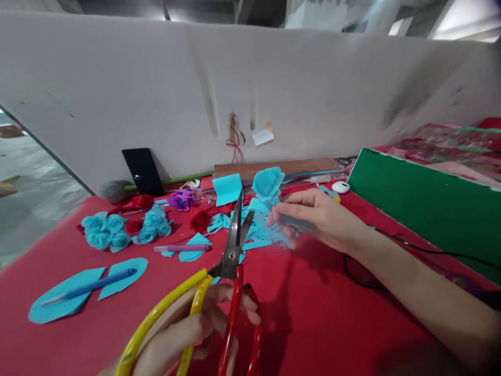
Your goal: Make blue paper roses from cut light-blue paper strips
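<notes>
In the lower middle, my left hand (183,331) is wrapped round the yellow and red handles of a pair of scissors (231,256). The blades point up and away, slightly apart. Right of their tips, my right hand (317,216) pinches the base of a light blue paper flower (268,184), holding it upright. A greyish blurred shape below the right fingers is too smeared to name. Under the flower lies a heap of blue paper scraps (260,232). The blades touch neither the flower nor my right hand.
Finished blue flowers (107,230), a purple flower (182,199) and blue paper petals with a pen (96,284) lie left on the red tabletop (313,324). A black phone (143,171) leans on the white panel. Right stand a green board (422,209) and a black cable (426,248).
</notes>
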### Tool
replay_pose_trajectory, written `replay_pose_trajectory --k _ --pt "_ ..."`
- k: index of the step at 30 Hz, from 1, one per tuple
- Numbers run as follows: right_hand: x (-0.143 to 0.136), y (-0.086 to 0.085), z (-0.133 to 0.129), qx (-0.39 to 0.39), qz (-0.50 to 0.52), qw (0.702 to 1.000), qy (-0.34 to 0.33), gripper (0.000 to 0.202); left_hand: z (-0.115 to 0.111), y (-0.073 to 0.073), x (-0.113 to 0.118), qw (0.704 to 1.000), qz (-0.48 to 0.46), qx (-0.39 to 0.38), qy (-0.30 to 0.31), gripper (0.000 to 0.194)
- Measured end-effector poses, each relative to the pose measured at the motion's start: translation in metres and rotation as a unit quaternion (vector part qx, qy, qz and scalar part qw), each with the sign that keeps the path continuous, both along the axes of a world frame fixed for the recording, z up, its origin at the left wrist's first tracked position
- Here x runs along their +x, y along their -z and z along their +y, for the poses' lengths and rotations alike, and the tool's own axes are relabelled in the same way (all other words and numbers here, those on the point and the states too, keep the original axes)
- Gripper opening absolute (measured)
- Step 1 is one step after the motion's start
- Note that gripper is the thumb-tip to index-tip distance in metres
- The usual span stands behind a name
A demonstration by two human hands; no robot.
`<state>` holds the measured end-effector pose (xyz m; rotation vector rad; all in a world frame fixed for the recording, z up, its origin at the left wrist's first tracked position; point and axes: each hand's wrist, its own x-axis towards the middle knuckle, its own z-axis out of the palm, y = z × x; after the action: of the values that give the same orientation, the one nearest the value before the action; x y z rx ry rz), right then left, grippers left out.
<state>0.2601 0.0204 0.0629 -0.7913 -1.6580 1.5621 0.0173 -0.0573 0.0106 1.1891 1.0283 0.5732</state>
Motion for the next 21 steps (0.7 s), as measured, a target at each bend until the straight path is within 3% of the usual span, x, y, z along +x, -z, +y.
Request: replay_pose_trajectory --k 3,7,14,21 --pt "-0.002 0.0 -0.002 0.001 -0.008 1.0 -0.007 0.022 0.001 -0.003 0.002 0.998 0.01 -0.029 0.046 0.033" --pt "-0.003 0.002 -0.003 0.006 -0.015 1.0 -0.004 0.022 -0.004 -0.014 0.01 0.996 0.045 -0.066 -0.025 0.025" --pt "-0.004 0.002 -0.003 -0.002 -0.029 1.0 -0.003 0.024 -0.011 -0.024 0.022 0.993 0.017 -0.076 -0.094 0.039" --pt "-0.005 0.003 -0.004 -0.003 -0.033 0.999 -0.004 0.023 -0.009 -0.023 0.02 0.995 0.031 -0.045 -0.08 0.037"
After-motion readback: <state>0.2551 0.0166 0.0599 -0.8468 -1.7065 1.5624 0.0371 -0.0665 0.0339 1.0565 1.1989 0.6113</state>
